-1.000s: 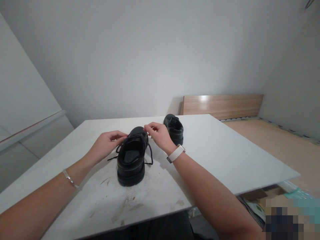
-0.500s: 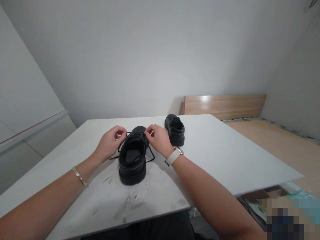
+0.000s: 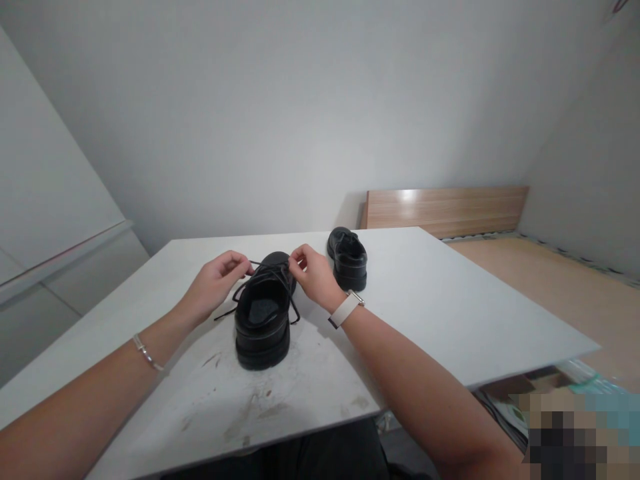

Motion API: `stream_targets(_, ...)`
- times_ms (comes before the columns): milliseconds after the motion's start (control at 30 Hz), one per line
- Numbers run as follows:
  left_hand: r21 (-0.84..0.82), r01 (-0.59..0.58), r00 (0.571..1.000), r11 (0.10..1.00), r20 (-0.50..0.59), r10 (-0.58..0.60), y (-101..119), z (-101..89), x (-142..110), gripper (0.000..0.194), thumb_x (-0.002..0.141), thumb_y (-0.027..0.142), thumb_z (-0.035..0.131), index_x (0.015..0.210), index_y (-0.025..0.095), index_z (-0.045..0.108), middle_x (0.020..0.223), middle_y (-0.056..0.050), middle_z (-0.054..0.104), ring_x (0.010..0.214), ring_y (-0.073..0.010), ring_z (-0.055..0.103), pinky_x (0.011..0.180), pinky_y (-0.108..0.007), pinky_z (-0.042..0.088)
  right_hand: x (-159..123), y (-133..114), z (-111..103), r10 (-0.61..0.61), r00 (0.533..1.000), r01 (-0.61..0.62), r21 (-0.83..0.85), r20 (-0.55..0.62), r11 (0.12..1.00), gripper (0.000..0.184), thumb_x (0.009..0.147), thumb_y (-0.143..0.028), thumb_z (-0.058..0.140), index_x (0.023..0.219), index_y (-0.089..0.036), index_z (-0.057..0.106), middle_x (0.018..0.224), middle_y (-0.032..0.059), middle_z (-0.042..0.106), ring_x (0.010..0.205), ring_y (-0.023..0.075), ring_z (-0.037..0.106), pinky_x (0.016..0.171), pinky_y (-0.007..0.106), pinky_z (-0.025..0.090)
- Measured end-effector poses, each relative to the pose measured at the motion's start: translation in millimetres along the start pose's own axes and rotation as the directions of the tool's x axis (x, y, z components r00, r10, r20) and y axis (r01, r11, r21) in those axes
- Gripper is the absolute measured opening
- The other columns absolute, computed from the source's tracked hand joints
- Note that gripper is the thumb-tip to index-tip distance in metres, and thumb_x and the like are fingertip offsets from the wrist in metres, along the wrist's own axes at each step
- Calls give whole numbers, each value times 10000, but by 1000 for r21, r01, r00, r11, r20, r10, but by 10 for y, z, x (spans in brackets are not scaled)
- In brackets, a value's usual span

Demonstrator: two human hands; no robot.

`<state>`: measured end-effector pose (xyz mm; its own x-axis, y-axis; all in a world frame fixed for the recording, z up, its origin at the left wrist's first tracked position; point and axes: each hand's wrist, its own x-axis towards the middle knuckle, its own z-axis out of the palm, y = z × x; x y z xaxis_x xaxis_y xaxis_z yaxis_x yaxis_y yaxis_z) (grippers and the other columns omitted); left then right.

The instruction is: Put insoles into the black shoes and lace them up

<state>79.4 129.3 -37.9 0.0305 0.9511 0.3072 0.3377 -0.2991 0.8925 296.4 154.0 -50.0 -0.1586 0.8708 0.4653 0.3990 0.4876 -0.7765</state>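
Note:
A black lace-up shoe (image 3: 263,343) stands on the white table (image 3: 425,320), its heel toward me and its toe pointing away. My left hand (image 3: 220,277), on the shoe's left side, is closed in a pinch on a black shoelace (image 3: 273,269). On the other side my right hand (image 3: 313,270) pinches the lace close to the eyelets. Loose lace ends hang down both sides of the shoe. A second black shoe (image 3: 350,262) sits farther back, just past my right hand, also heel toward me.
Dark smudges (image 3: 270,410) mark the table's near part. Beyond the table on the right lie a wooden headboard (image 3: 445,208) and a tan bed base (image 3: 500,257). Below the right edge are stored items, partly blurred out. A grey wall (image 3: 280,120) rises behind.
My left hand has drawn slightly left with the lace, away from the shoe. The lace on the right side now hangs in a smaller loop. The view has shifted slightly.

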Motion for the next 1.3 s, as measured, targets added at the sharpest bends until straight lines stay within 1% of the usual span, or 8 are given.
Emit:
stream_targets(167,-44,77,996,996,44,-75,-87,-16,26,498,694,585,782,930,169,641,869,-32,685,827,-190,613,772,-295,458,40,4,-40,59,996,-67,116,71,991,158,868,-319,644,833,-173,595,770,-2,618,719,134,552,713,280,425)
stream_targets(300,27,65,992,997,106,-68,-93,-29,27,422,759,574,733,832,166,651,805,-23,666,801,-183,602,754,-292,456,66,50,-26,103,987,-118,124,123,985,138,835,-207,626,715,-172,567,697,-24,575,677,120,514,691,277,391)
stream_targets(433,-203,63,998,977,13,-62,-48,-36,29,340,756,468,753,893,185,623,905,-42,712,943,-205,666,892,-319,508,89,109,34,129,989,-140,197,65,970,121,856,-204,568,744,-183,527,692,-30,564,669,118,523,652,260,394)
stream_targets(567,-273,60,996,960,-52,-78,-30,-69,36,362,694,439,795,878,181,621,717,11,614,719,-158,618,735,-283,507,113,138,35,168,985,-170,266,30,949,174,899,-300,550,775,-180,530,670,-24,569,621,112,519,598,244,392)
stream_targets(733,74,-49,998,996,-45,52,-38,-161,44,359,730,494,768,889,188,670,642,28,533,580,-122,450,568,-244,332,136,140,-106,156,981,-184,310,114,933,244,820,-374,692,763,-158,593,667,-11,604,611,102,510,597,241,374)
stream_targets(933,387,-73,967,919,253,-30,-96,-202,82,454,775,637,621,718,191,684,599,-9,555,591,-169,485,565,-264,322,131,202,-301,111,904,-230,251,413,940,303,782,-437,716,776,-138,671,736,16,645,657,107,510,659,262,377)
stream_targets(1100,202,-3,994,979,108,-20,-35,-206,63,335,769,521,684,725,189,668,589,11,531,564,-136,460,526,-239,328,134,187,-347,30,923,-66,82,384,994,269,832,-377,650,686,-153,615,624,-29,525,598,100,444,597,254,342)
stream_targets(1300,-392,94,994,915,-20,-110,30,-227,73,242,660,346,775,657,164,616,855,-79,727,930,-252,698,818,-332,580,158,196,-265,-76,997,78,-80,28,994,98,793,-133,590,755,-184,515,860,40,553,832,161,532,829,325,460)
